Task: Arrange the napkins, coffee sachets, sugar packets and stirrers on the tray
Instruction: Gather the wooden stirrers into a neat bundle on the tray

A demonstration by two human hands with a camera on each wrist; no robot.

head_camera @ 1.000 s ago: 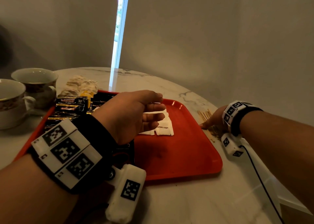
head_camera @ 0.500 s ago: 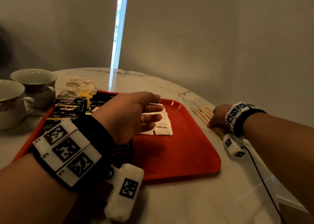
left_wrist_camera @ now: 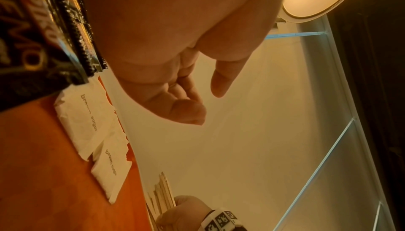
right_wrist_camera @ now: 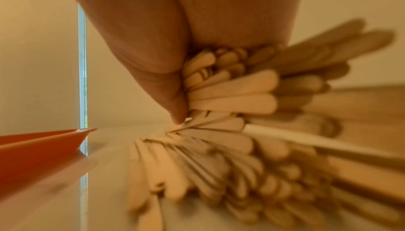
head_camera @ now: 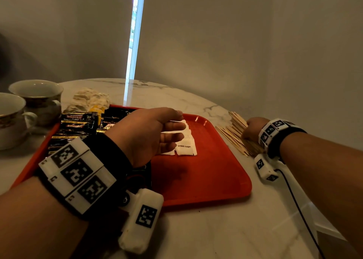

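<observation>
A red tray (head_camera: 206, 180) lies on the marble table. Black coffee sachets (head_camera: 78, 121) fill its left part, and white brown-sugar packets (head_camera: 185, 146) lie in a row near its middle. My left hand (head_camera: 172, 133) hovers over the packets with relaxed fingers and holds nothing, as the left wrist view (left_wrist_camera: 197, 96) confirms. Off the tray's right edge, my right hand (head_camera: 253, 129) grips a bundle of wooden stirrers (head_camera: 235, 129), fanned out in the right wrist view (right_wrist_camera: 230, 96). More stirrers (right_wrist_camera: 197, 174) stay loose on the table. Crumpled napkins (head_camera: 88, 101) sit behind the tray.
Two teacups (head_camera: 37, 99) stand at the far left of the table (head_camera: 216, 229). A wall rises close behind the table. A black cable (head_camera: 298, 209) trails from my right wrist across the table's right side.
My right hand has closed around a bunch of stirrers and lifted one end of it off the table. My left hand has stayed above the sugar packets.
</observation>
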